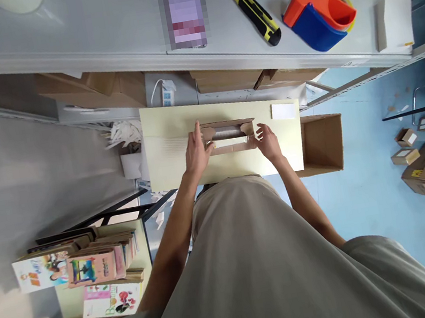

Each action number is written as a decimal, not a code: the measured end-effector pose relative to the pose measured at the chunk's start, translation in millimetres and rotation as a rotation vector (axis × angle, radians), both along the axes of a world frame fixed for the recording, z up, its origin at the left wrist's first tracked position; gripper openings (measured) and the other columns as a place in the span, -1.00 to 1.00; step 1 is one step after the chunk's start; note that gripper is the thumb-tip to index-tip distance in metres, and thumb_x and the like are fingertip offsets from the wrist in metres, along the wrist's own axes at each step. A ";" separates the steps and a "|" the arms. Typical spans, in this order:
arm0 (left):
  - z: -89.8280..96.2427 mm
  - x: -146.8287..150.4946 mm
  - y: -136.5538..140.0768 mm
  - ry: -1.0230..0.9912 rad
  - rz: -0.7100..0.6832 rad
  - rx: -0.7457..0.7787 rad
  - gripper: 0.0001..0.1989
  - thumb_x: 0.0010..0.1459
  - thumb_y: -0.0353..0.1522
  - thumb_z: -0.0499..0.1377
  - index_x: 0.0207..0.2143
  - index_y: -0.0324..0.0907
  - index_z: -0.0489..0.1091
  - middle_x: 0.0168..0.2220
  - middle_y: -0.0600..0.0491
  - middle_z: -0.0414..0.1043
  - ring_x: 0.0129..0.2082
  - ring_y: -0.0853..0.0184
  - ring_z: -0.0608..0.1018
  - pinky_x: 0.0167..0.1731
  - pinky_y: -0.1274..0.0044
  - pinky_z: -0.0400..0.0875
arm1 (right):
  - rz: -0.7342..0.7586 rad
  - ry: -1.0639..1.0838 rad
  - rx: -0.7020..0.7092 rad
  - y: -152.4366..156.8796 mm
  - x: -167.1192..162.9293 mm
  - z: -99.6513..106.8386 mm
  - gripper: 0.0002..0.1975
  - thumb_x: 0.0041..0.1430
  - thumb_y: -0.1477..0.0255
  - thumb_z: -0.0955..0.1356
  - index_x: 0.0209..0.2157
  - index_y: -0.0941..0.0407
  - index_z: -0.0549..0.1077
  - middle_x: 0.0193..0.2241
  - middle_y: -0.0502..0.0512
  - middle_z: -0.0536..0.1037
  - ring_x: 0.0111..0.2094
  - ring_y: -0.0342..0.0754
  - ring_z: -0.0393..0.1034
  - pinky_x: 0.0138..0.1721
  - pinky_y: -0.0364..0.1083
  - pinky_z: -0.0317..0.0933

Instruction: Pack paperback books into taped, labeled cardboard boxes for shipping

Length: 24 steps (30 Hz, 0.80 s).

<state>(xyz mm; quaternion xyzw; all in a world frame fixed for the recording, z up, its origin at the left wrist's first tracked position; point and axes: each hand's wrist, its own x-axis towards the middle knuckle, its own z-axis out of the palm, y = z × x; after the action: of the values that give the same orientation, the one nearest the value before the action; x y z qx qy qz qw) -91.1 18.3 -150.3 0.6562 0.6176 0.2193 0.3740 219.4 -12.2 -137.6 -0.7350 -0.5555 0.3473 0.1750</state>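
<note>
**Small carton open on board, a hand at each end**

Carton (232,148) sits mid-board, long side across, top open, flaps showing inside. Left hand (195,153) at its left end: index finger pointing away from the body, thumb at the near corner. Right hand (269,145) at the right end, fingers part-spread and bent, thumb by the near corner. Can't tell if either actually grips.

Board (173,165) is pale yellow, white slip (283,111) at far right. Open box (323,143) just right of it. Bench (93,32) beyond: knife (254,13), tape dispenser (315,19) to its right. Books (92,266) lower left.
</note>
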 end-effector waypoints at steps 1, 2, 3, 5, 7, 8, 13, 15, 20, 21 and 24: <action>0.2 -2.2 4.0 0.024 0.011 0.017 -0.06 0.32 -0.37 0.49 0.63 -0.07 0.18 0.28 -0.24 0.48 0.30 -0.05 0.60 0.36 0.19 0.50 | -0.003 -0.012 0.019 1.2 -0.9 -0.9 -0.27 0.41 0.31 0.42 0.55 0.12 0.37 0.20 0.37 0.64 -0.03 0.17 0.66 0.10 0.25 0.64; 0.4 -4.5 7.2 0.045 0.012 0.033 -0.12 0.31 -0.39 0.49 0.59 -0.07 0.27 0.28 -0.23 0.46 0.30 -0.06 0.60 0.36 0.19 0.50 | 0.008 -0.005 0.040 1.7 -1.4 -1.6 -0.22 0.40 0.34 0.41 0.60 0.07 0.31 0.23 0.35 0.61 0.00 0.16 0.65 0.11 0.24 0.65; 0.7 -6.7 9.4 0.062 0.006 0.045 -0.21 0.30 -0.39 0.50 0.52 -0.07 0.38 0.27 -0.23 0.44 0.29 -0.07 0.60 0.35 0.20 0.51 | 0.026 0.010 0.058 1.5 -1.5 -2.2 -0.21 0.40 0.36 0.40 0.61 0.02 0.30 0.25 0.32 0.58 0.02 0.15 0.65 0.13 0.23 0.65; 0.5 -10.2 10.0 0.082 -0.018 0.045 -0.47 0.31 -0.38 0.49 0.30 -0.07 0.57 0.23 -0.20 0.45 0.23 -0.04 0.62 0.32 0.22 0.54 | 0.058 0.033 0.066 -0.6 -0.8 -4.0 -0.34 0.41 0.38 0.38 0.51 -0.03 0.46 0.28 0.29 0.55 0.03 0.14 0.66 0.16 0.23 0.66; -0.9 -11.5 6.2 0.072 -0.027 0.011 -0.70 0.34 -0.38 0.45 0.11 -0.07 0.64 0.15 -0.15 0.49 0.14 0.03 0.66 0.27 0.24 0.59 | 0.067 0.062 0.041 -4.1 -0.1 -7.1 -0.50 0.42 0.37 0.37 0.33 0.01 0.62 0.29 0.29 0.55 0.02 0.13 0.68 0.18 0.24 0.67; -2.0 -11.1 3.1 0.053 -0.017 -0.013 -0.76 0.37 -0.37 0.43 0.06 -0.07 0.65 0.12 -0.13 0.52 0.09 0.07 0.68 0.24 0.26 0.61 | 0.060 0.089 0.031 -5.9 -0.2 -9.0 -0.55 0.43 0.37 0.37 0.26 0.04 0.67 0.29 0.30 0.56 0.02 0.13 0.69 0.18 0.23 0.67; -6.9 -1.4 -11.9 -0.086 0.108 -0.077 -0.77 0.45 -0.34 0.34 0.10 -0.09 0.67 0.14 -0.12 0.62 0.02 0.17 0.72 0.17 0.32 0.69 | -0.070 0.255 0.070 -13.9 -3.8 -17.8 -0.57 0.40 0.25 0.41 0.18 0.07 0.72 0.24 0.29 0.64 0.08 0.16 0.69 0.21 0.22 0.68; -8.0 4.0 -15.5 -0.121 0.133 -0.074 -0.76 0.45 -0.34 0.33 0.10 -0.12 0.68 0.15 -0.13 0.65 0.05 0.17 0.73 0.18 0.32 0.70 | -0.129 0.288 0.092 -18.0 -2.9 -19.0 -0.57 0.39 0.20 0.43 0.14 0.08 0.74 0.21 0.28 0.68 0.09 0.14 0.69 0.29 0.23 0.63; -11.0 16.8 -21.1 -0.205 0.165 -0.092 -0.77 0.38 -0.32 0.39 0.05 -0.13 0.71 0.09 -0.11 0.69 -0.01 0.19 0.75 0.16 0.31 0.72 | -0.249 0.371 0.118 -32.9 12.0 -20.9 -0.55 0.36 0.08 0.46 0.05 0.09 0.76 0.18 0.29 0.72 0.07 0.17 0.72 0.29 0.25 0.61; -12.1 18.7 -21.8 -0.217 0.179 -0.110 -0.77 0.37 -0.31 0.40 0.04 -0.13 0.72 0.08 -0.11 0.69 -0.04 0.20 0.76 0.14 0.31 0.72 | -0.279 0.391 0.111 -35.2 15.4 -22.4 -0.55 0.34 0.05 0.47 0.02 0.08 0.77 0.16 0.28 0.73 0.06 0.18 0.72 0.27 0.25 0.62; -17.8 21.8 -22.8 -0.245 0.238 -0.154 -0.76 0.35 -0.27 0.41 0.01 -0.14 0.73 0.06 -0.12 0.71 -0.02 0.20 0.76 0.13 0.33 0.70 | -0.362 0.456 0.085 -37.4 22.1 -30.3 -0.53 0.23 -0.02 0.54 -0.06 0.06 0.79 0.06 0.24 0.77 0.08 0.19 0.71 0.25 0.23 0.62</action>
<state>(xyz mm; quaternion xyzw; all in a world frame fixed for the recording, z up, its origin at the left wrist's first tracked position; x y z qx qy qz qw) -69.2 -4.5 -168.1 0.5164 0.6556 0.2923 0.4669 241.4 -49.6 -167.9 -0.7171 -0.3756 0.4432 0.3851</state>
